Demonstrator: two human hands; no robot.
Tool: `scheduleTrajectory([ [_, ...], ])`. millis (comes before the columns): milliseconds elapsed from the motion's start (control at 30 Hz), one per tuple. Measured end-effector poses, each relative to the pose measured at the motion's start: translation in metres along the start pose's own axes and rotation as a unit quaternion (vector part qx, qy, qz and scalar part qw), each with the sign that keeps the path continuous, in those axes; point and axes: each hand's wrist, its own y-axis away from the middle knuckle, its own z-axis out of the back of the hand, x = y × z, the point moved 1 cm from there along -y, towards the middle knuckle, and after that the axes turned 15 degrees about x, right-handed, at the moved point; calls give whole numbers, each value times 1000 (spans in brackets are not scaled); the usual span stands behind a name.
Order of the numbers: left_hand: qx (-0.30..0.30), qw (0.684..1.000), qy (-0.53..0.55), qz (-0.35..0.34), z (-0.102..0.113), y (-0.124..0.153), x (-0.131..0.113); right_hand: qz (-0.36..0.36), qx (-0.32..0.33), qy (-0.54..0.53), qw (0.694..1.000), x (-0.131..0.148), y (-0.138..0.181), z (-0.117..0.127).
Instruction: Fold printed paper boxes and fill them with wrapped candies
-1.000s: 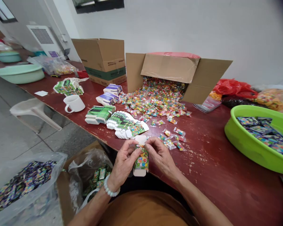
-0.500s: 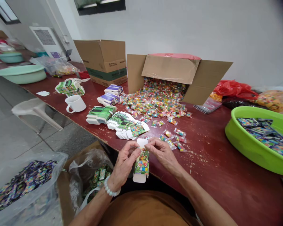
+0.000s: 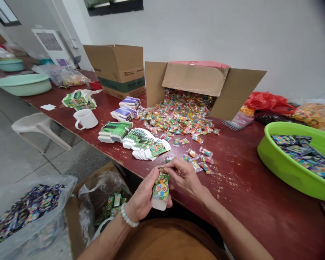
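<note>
A small green printed candy box [image 3: 161,186] is held at the table's near edge, its white flap at the lower end sticking out. My left hand [image 3: 143,193], with a beaded bracelet on the wrist, is wrapped round the box from the left side. My right hand [image 3: 184,176] pinches at the box's upper end, where the top flap is hidden by fingers. Just beyond lie a fanned stack of flat green boxes [image 3: 143,143] and several loose wrapped candies [image 3: 206,159].
Wrapped candies [image 3: 178,115] spill from an open carton [image 3: 195,79]. A white mug [image 3: 86,119] stands left. A lime-green basin [image 3: 292,173] with dark packets is at right. Below left are a plastic bag of packets [image 3: 27,213] and a carton [image 3: 73,224] holding green boxes. A white stool [image 3: 40,126] stands beyond.
The top flap of the box, upright before, is now out of sight under my fingers. My left hand has slid down round the box's side, and the box looks fuller in shape.
</note>
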Motion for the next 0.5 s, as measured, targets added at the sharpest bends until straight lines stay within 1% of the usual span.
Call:
scheduleTrajectory([
  [33,-7,1000,4,11,1,-1,1,6,17,24,1000,1,0,-1],
  [67,-17,1000,6,14,1,-2,2,-2,32,26,999,1,1,-1],
  [100,-26,1000,5,15,2,-3,2,-20,44,2,999,1,1,-2],
  [167,-29,1000,0,9,3,-6,3,-75,57,-88,992,0,1,-2],
  [233,-27,1000,-8,6,3,-8,5,-121,74,-184,973,-2,-1,-3],
  [333,-41,998,-38,0,3,-10,8,-150,77,-257,952,-6,-5,-2],
  [400,-46,997,-65,-10,4,-10,9,-153,64,-268,949,-6,-8,0],
  [500,-50,994,-95,-31,6,-8,8,-127,47,-219,966,-1,-8,2],
])
